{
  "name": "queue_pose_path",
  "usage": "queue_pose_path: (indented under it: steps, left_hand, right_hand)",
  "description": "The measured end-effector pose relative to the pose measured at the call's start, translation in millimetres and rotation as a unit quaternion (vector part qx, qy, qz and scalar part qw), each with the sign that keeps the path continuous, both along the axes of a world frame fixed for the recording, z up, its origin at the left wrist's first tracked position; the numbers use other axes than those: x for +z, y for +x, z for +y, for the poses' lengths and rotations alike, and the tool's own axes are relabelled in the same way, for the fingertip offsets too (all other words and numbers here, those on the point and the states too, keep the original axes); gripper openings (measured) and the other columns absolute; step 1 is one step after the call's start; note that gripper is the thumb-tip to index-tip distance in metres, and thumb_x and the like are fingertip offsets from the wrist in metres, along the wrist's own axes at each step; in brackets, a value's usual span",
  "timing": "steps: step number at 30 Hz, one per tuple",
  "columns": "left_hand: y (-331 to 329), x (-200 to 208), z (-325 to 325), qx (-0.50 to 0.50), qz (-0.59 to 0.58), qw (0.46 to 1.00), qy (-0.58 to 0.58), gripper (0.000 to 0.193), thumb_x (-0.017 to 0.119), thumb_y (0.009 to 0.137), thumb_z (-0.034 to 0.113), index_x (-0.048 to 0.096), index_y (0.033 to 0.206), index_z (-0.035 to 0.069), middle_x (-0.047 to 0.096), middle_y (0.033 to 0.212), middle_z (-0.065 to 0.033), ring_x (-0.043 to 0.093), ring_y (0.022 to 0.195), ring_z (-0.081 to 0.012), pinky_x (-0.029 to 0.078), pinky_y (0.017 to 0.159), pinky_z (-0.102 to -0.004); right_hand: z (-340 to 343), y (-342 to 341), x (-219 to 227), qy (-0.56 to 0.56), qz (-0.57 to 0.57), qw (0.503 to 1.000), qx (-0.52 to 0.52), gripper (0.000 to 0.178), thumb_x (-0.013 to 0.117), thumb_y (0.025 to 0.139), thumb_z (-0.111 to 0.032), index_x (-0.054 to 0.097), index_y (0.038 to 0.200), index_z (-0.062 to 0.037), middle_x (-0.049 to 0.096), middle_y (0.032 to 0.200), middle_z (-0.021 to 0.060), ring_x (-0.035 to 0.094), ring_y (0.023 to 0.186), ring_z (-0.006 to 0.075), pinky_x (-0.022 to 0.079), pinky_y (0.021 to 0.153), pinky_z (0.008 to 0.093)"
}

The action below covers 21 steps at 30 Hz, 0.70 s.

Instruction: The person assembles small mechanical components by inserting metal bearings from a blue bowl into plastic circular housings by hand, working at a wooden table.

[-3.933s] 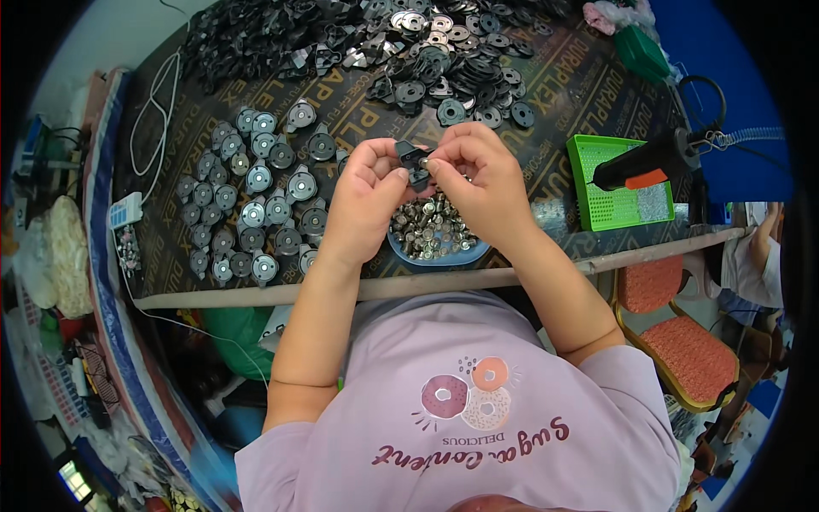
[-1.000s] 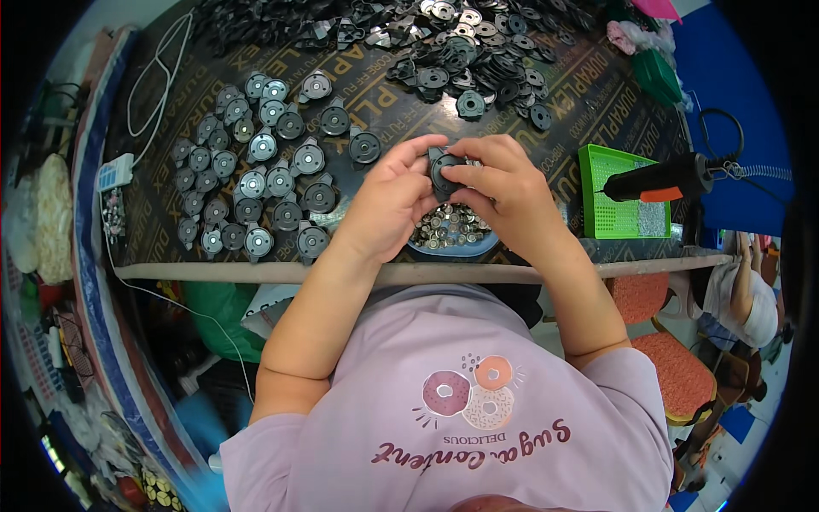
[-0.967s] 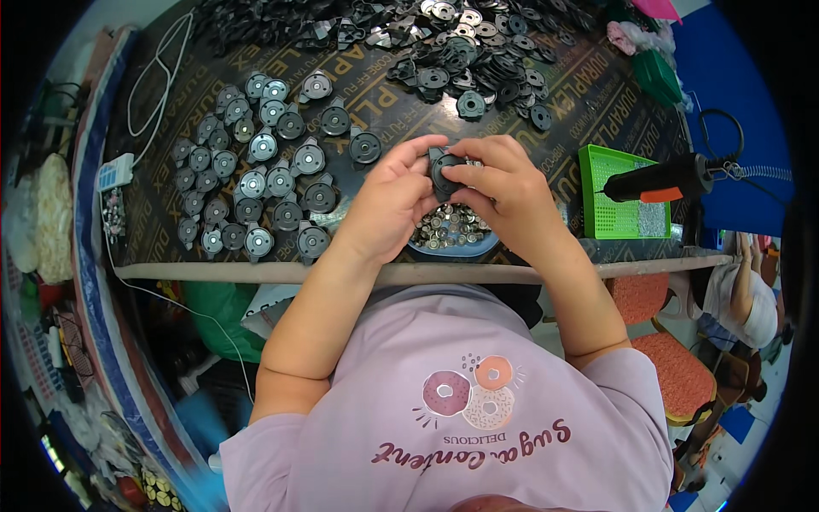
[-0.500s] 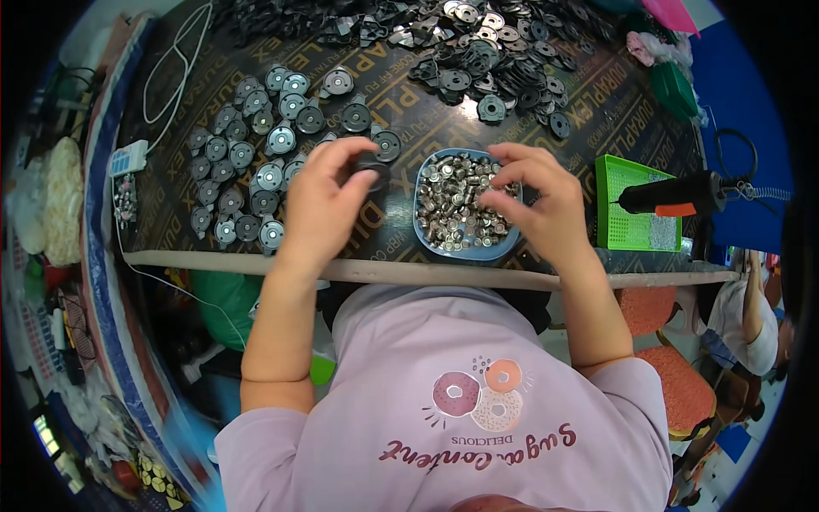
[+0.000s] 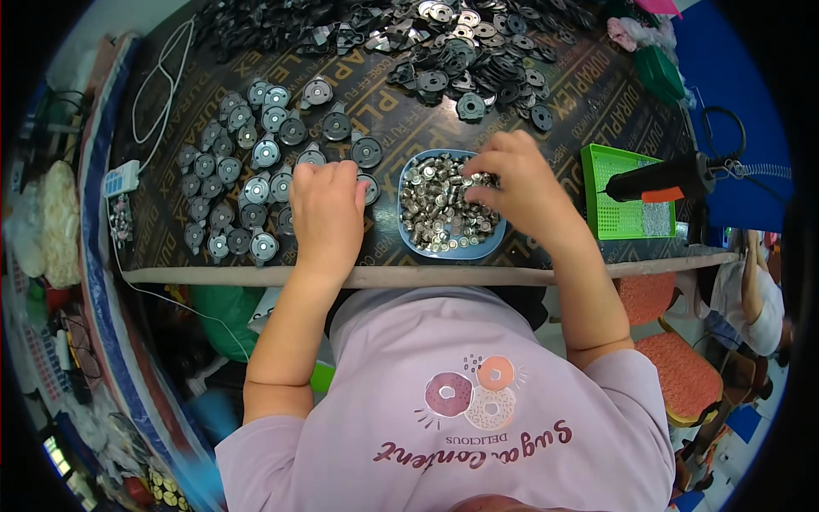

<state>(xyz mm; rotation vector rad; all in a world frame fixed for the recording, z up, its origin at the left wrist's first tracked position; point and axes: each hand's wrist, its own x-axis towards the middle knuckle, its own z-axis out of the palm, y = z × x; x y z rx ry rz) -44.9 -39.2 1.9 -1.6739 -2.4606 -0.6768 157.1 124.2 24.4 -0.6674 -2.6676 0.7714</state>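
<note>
My left hand (image 5: 328,209) is over the black round discs with metal centres (image 5: 265,154) on the left of the table. Its fingers are bent and close together, and their undersides are hidden. One such disc (image 5: 369,189) lies right beside its thumb, partly covered, and another disc (image 5: 367,152) lies just beyond. My right hand (image 5: 522,189) hovers over the right side of a blue bowl (image 5: 453,253). Its thumb and forefinger are apart, with small silvery metal caps (image 5: 437,200) heaped below them. No piece can be made out in this hand.
Piles of dark flat parts (image 5: 478,60) cover the far side. On the right stand a green basket (image 5: 595,192) and a black electric screwdriver (image 5: 674,183) with a coiled cord. A white cable with a power strip (image 5: 122,178) lies at the left. Another person (image 5: 746,299) sits at right.
My left hand has turned palm down and moved slightly nearer; the black disc that was at its fingers now shows beside the thumb. The right hand stays over the bowl, fingers closer together. The view has shifted slightly.
</note>
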Motion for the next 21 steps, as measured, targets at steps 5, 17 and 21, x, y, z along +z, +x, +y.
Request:
queue_pose_path:
  steps: [5, 17, 21]
  left_hand:
    - [-11.3, 10.4, 26.2, -0.061, 0.041, 0.993, 0.088, 0.024, 0.077, 0.074, 0.012, 0.064, 0.093, 0.006, 0.062, 0.093, -0.0091, 0.052, 0.093, -0.0322, 0.043, 0.082, -0.0429]
    - [-67.3, -28.0, 165.3, -0.116, 0.006, 0.989, -0.089, 0.059, 0.079, 0.076, 0.020, 0.056, 0.130, 0.020, 0.062, 0.122, -0.0069, 0.052, 0.118, -0.0330, 0.037, 0.099, -0.0473]
    - [-68.9, -25.3, 175.9, -0.144, -0.036, 0.979, -0.139, 0.048, 0.079, 0.075, 0.024, 0.060, 0.118, 0.014, 0.061, 0.114, -0.0116, 0.057, 0.113, -0.0304, 0.044, 0.093, -0.0466]
  right_hand:
    - [-17.2, -9.0, -9.1, 0.010, 0.001, 0.999, 0.043, 0.043, 0.086, 0.058, -0.012, 0.069, 0.097, -0.0066, 0.059, 0.093, 0.0083, 0.053, 0.095, 0.0305, 0.046, 0.085, 0.0396]
    - [-12.3, 3.2, -12.5, 0.103, 0.020, 0.994, -0.016, 0.011, 0.073, 0.071, -0.006, 0.062, 0.076, -0.0066, 0.061, 0.083, 0.0067, 0.055, 0.084, 0.0295, 0.046, 0.074, 0.0398]
    - [-5.6, 11.4, -9.0, 0.066, 0.057, 0.993, -0.074, 0.012, 0.071, 0.075, -0.003, 0.061, 0.083, -0.0033, 0.060, 0.085, 0.0093, 0.055, 0.086, 0.0312, 0.047, 0.075, 0.0391]
